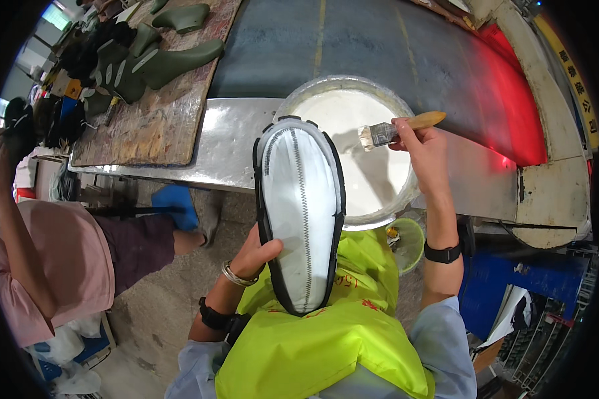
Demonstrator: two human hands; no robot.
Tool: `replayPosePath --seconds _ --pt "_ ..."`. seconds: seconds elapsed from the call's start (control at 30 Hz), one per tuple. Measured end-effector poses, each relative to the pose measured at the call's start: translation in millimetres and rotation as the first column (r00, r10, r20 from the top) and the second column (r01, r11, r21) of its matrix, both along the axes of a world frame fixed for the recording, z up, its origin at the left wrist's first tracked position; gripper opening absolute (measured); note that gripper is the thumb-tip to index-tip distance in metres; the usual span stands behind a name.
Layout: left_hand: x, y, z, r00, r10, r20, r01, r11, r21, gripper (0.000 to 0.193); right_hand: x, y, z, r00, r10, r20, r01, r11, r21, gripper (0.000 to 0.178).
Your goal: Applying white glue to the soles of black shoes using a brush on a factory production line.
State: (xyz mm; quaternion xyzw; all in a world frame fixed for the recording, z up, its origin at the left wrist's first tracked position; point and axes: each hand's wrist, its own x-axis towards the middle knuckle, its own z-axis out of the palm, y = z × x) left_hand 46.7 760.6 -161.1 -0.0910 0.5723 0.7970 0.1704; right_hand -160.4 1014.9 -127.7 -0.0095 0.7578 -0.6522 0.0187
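A shoe upper [306, 219] is turned with its underside toward me, showing a white bottom with a zigzag seam down the middle and a black edge. My left hand [251, 256] is closed on its left side, the thumb lying on the white bottom; the other fingers are hidden behind it. In my right hand [419, 149] is a paintbrush [379, 135] with a wooden handle, pinched near its metal band. Its white-coated bristles point left, above a round tub [406, 113] of white liquid [353, 166]. The shoe upper overlaps the tub's left rim.
A dark conveyor belt [273, 46] runs behind the metal ledge [233, 133]. Green shoe lasts [173, 63] lie on a stained board [153, 133] at left. A person in a pink shirt [60, 259] stands at left. A green bin [409, 246] sits below the tub.
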Motion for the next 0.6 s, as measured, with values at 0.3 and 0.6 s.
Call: replayPosePath --seconds 0.3,0.6 --pt "1 -20 -25 0.999 -0.032 -0.04 0.042 0.956 0.29 0.12 -7 13 13 0.998 0.044 -0.037 -0.043 0.999 0.01 0.029" --pt "3 -30 -56 0.997 0.068 -0.047 -0.066 0.997 0.044 0.11 -14 14 -34 0.968 0.136 -0.211 -0.008 0.856 0.518 0.03"
